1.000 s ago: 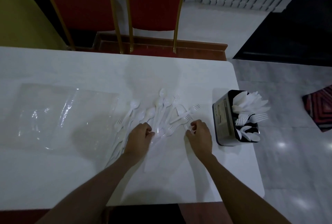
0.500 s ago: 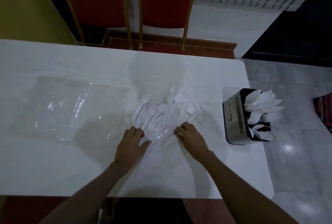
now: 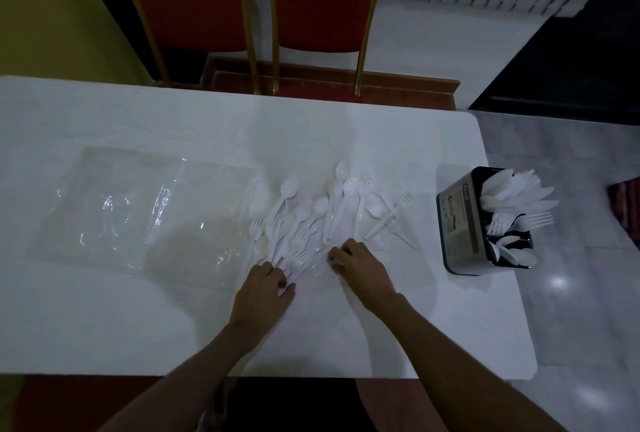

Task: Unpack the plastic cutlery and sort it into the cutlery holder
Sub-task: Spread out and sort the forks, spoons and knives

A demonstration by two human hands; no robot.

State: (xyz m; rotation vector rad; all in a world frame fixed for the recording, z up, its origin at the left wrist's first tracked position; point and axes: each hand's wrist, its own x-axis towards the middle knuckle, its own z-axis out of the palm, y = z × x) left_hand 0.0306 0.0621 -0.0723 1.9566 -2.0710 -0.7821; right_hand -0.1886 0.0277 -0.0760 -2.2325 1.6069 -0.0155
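Both hands are now found at the near edge of the cutlery pile (image 3: 322, 216), further back than in the view of one second ago, where they lie deeper among the spoons and forks. The left hand (image 3: 263, 289) and the right hand (image 3: 360, 265) have been drawn toward the body, and the handles appear to be raked together into a tighter fan. For the task this is judged to be a gathering step: the loose pieces are collected before one type is picked out, and nothing has been carried to the cutlery holder (image 3: 460, 223) in this short time. The fingers of each hand are bent, with the tips laid on the handle ends (whether any piece is really pinched cannot be told, as white lies on white in dim light). The pile is spread on the table (image 3: 104, 327) between the flattened clear bag (image 3: 149, 213) on the left and the cutlery holder, which is set well apart on the right, near the table edge. Knives, forks and spoons are already stood there in separate compartments, so the sorting is judged partly done.
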